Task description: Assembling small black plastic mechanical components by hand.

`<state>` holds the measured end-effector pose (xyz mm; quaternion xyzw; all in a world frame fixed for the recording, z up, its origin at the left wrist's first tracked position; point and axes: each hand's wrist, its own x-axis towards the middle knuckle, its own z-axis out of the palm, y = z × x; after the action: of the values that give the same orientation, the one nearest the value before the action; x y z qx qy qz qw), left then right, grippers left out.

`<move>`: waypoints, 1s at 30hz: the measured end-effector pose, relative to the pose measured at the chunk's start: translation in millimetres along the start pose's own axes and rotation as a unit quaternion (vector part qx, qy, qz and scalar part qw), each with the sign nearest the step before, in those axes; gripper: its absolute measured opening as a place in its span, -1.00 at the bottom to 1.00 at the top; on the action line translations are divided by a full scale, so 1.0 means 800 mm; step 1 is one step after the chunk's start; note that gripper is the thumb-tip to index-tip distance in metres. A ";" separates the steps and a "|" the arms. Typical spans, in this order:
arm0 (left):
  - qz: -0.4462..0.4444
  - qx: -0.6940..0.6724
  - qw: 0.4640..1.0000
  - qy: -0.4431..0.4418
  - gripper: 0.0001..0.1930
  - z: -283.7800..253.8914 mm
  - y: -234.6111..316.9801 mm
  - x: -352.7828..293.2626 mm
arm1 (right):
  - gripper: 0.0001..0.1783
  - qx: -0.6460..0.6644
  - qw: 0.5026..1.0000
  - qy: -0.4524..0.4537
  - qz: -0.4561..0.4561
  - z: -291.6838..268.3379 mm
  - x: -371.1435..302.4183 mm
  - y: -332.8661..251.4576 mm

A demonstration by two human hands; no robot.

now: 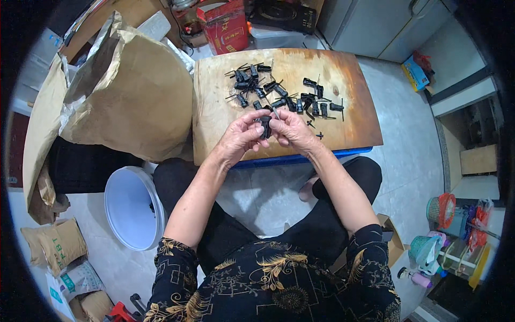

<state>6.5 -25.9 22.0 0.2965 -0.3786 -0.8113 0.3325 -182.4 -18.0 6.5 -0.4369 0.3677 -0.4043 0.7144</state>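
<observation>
Over the near edge of a wooden board [343,134], my left hand [240,138] pinches a small black plastic part [265,127] between thumb and fingers. My right hand [295,131] is close against it, its fingers closed on a thin, greyish, blade-like tool [276,113] whose tip is near the part. Exactly what the tool is, I cannot make out. Beyond my hands lies a loose pile of similar black plastic parts [242,79] with thin sticks poking out. A few small black cross-shaped scraps [320,135] sit to the right of my right hand.
To the left stands a large open brown paper sack [129,91], with a white bucket [129,214] below it holding something dark. A red box [225,27] is behind the board. Baskets [426,252] and a bottle stand at the right. Blue material [300,160] shows under the board.
</observation>
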 end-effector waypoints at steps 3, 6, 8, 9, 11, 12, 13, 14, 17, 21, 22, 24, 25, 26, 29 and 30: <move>0.008 0.062 0.998 0.003 -0.55 0.002 0.001 0.001 | -0.79 0.007 1.000 -0.008 -0.003 -0.002 0.001 0.002; 0.010 0.154 0.988 -0.004 -0.56 0.011 0.001 0.000 | -0.80 -0.036 0.999 0.004 0.016 0.002 -0.004 -0.002; 0.033 0.303 0.952 0.042 -0.56 0.019 -0.004 0.000 | -0.81 -0.068 0.997 0.018 0.006 0.005 -0.002 0.002; 0.014 0.297 0.953 0.053 -0.56 0.024 -0.005 0.001 | -0.82 -0.101 0.994 0.031 -0.006 0.007 -0.001 0.004; 0.026 0.282 0.957 0.060 -0.59 0.023 -0.014 0.006 | -0.81 -0.109 0.993 0.051 -0.022 0.013 -0.001 0.007; 0.039 0.267 0.960 0.068 -0.62 0.021 -0.016 0.008 | -0.80 -0.118 0.990 0.070 -0.038 0.016 -0.001 0.008; 0.039 0.267 0.960 0.069 -0.62 0.016 -0.016 0.010 | -0.80 -0.117 0.990 0.069 -0.038 0.017 -0.002 0.007; 0.047 0.227 0.971 0.056 -0.66 0.014 -0.013 0.013 | -0.78 -0.100 0.993 0.060 -0.032 0.018 -0.002 0.005; 0.049 0.180 0.981 0.050 -0.72 0.013 -0.006 0.015 | -0.74 -0.110 0.993 0.043 -0.019 0.020 -0.011 -0.009; 0.025 0.189 0.980 0.047 -0.76 0.009 -0.006 0.018 | -0.75 -0.146 0.989 0.032 -0.015 0.015 -0.008 0.001; 0.023 0.189 0.981 0.046 -0.76 0.008 -0.008 0.020 | -0.75 -0.145 0.989 0.033 -0.014 0.012 -0.009 0.003; 0.040 0.186 0.981 0.045 -0.76 0.005 -0.009 0.021 | -0.76 -0.164 0.986 0.034 -0.012 0.016 -0.011 -0.003; 0.038 0.186 0.981 0.046 -0.76 0.005 -0.010 0.022 | -0.76 -0.162 0.986 0.034 -0.011 0.017 -0.009 -0.003; 0.043 0.193 0.979 0.052 -0.77 0.007 -0.009 0.024 | -0.76 -0.163 0.986 0.039 -0.003 0.016 -0.008 -0.004; 0.042 0.208 0.975 0.058 -0.77 0.005 -0.013 0.028 | -0.77 -0.166 0.985 0.049 -0.004 0.013 -0.004 0.004; 0.038 0.215 0.974 0.060 -0.78 0.003 -0.014 0.029 | -0.78 -0.169 0.984 0.053 -0.014 0.012 -0.003 0.009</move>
<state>-12.5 -37.2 8.8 0.3950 -0.5346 -0.6781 0.3136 -172.9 -10.9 3.2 -0.5345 0.4615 -0.3692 0.6042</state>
